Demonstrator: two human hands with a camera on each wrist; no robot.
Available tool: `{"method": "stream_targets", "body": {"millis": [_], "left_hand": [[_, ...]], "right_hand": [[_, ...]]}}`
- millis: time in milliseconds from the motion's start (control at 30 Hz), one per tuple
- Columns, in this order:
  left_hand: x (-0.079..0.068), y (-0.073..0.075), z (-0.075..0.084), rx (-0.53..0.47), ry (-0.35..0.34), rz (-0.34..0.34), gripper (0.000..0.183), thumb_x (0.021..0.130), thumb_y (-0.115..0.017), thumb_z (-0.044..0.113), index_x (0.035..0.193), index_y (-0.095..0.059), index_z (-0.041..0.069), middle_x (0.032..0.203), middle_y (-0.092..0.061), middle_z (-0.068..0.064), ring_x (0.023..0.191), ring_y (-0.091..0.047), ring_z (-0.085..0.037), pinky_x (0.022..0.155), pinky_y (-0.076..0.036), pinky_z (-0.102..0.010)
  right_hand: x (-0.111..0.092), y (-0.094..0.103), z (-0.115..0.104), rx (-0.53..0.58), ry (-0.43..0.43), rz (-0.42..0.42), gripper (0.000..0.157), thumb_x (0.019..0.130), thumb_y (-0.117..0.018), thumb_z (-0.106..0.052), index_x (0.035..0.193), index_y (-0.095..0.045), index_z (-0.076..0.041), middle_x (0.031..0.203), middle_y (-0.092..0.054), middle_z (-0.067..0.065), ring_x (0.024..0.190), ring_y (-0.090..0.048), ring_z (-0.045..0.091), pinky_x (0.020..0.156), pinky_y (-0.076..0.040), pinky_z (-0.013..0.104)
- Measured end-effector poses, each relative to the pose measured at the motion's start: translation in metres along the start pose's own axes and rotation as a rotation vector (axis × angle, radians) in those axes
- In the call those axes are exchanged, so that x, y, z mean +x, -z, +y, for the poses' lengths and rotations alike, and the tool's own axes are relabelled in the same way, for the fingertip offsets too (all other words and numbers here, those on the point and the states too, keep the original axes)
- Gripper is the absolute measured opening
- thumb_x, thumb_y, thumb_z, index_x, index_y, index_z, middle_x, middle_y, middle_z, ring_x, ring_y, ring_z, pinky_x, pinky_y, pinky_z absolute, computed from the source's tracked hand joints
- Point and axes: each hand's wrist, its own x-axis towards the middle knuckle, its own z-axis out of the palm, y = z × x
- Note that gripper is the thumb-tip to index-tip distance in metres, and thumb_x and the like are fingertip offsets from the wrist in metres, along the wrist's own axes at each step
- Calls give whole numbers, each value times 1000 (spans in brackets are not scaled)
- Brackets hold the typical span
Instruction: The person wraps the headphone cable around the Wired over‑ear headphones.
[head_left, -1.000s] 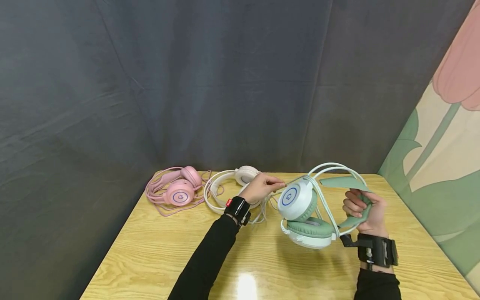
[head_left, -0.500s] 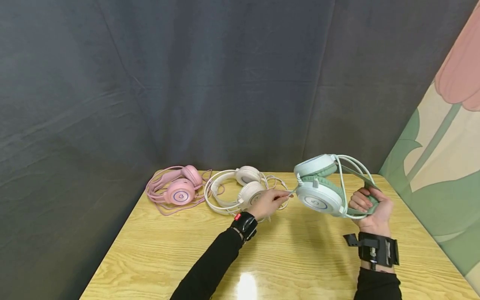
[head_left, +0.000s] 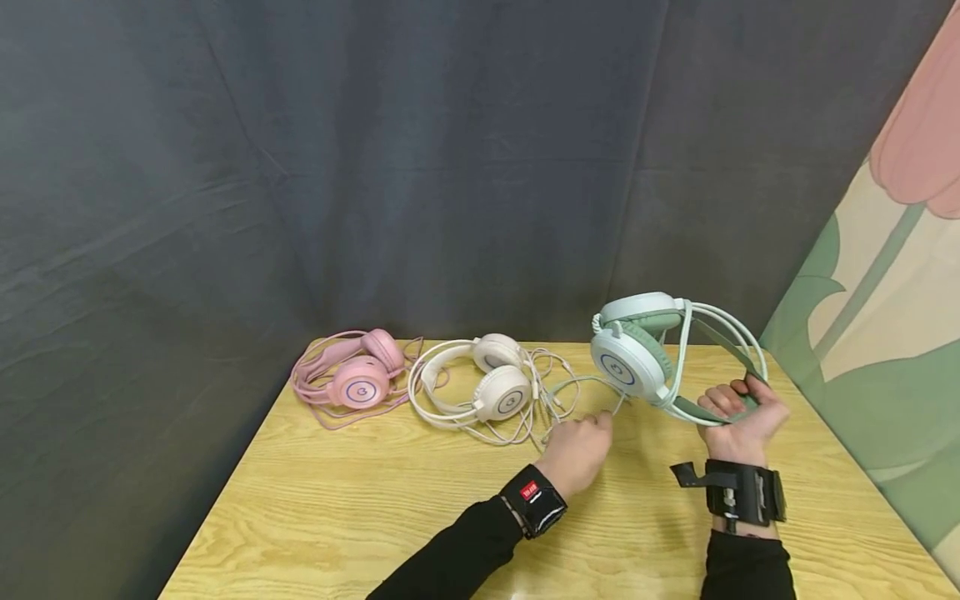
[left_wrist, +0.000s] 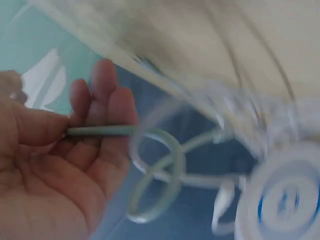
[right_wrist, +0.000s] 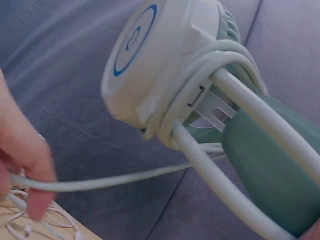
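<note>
Mint-green and white headphones (head_left: 624, 360) are held up over the table at the right, ear cups to the left. My right hand (head_left: 742, 421) grips their padded headband (right_wrist: 272, 165). Cable is wound round the frame beside one ear cup, plain in the right wrist view. From there a free length of pale green cable (right_wrist: 115, 182) runs to my left hand (head_left: 576, 454), which is lower and to the left. Thumb and fingers pinch that cable; in the left wrist view a loop (left_wrist: 177, 160) of it hangs past the fingers.
White headphones (head_left: 504, 393) with loosely coiled cables lie left of my left hand. Pink headphones (head_left: 362, 385) with their cable are farther left. The wooden table (head_left: 337, 500) ends at a dark curtain (head_left: 450, 167) behind, with a flower-patterned wall (head_left: 862, 333) on the right.
My left hand has moved right and nearer the body, still pinching the cable. The green headphones have risen and turned in my right hand. Pink and white headphones stay put.
</note>
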Motion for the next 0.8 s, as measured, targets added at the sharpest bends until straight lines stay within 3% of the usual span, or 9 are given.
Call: {"method": "stream_targets", "body": {"millis": [233, 400, 500, 600, 800], "left_hand": [[3, -3, 18, -622, 61, -19, 20, 97, -52, 6, 116, -56, 15, 95, -67, 5, 81, -62, -1, 64, -46, -8], [3, -11, 24, -997, 155, -19, 18, 106, -37, 16, 111, -55, 15, 77, -56, 6, 66, -55, 1, 57, -43, -10], [2, -13, 24, -1154, 212, -32, 21, 107, -36, 19, 112, -57, 16, 70, -51, 7, 57, -52, 0, 53, -43, -14], [0, -13, 22, -1122, 245, -26, 23, 106, -39, 20, 114, -61, 17, 64, -44, 8, 51, -42, -1, 50, -39, -17], [0, -16, 15, -767, 212, 11, 24, 103, -48, 20, 117, -68, 22, 70, -56, 8, 58, -45, 1, 53, -36, -13]], "right_hand": [[-2, 0, 2, -4, 62, -28, 22, 87, -46, -8, 66, -44, -3, 50, -28, 4, 39, -25, 19, 39, -17, 31], [-2, 0, 0, -10, 60, -65, 23, 87, -46, -7, 65, -44, -3, 49, -27, 5, 39, -24, 18, 39, -16, 30], [-2, -1, -1, -5, 69, -74, 23, 88, -45, -6, 65, -43, -3, 49, -27, 5, 39, -24, 18, 41, -15, 29], [-3, -1, -2, 4, 79, -59, 24, 89, -43, -6, 65, -43, -4, 50, -28, 5, 38, -25, 19, 41, -16, 30], [-3, 0, 2, 37, 49, 26, 18, 82, -46, -4, 64, -41, -5, 52, -26, 3, 39, -24, 19, 44, -13, 29]]}}
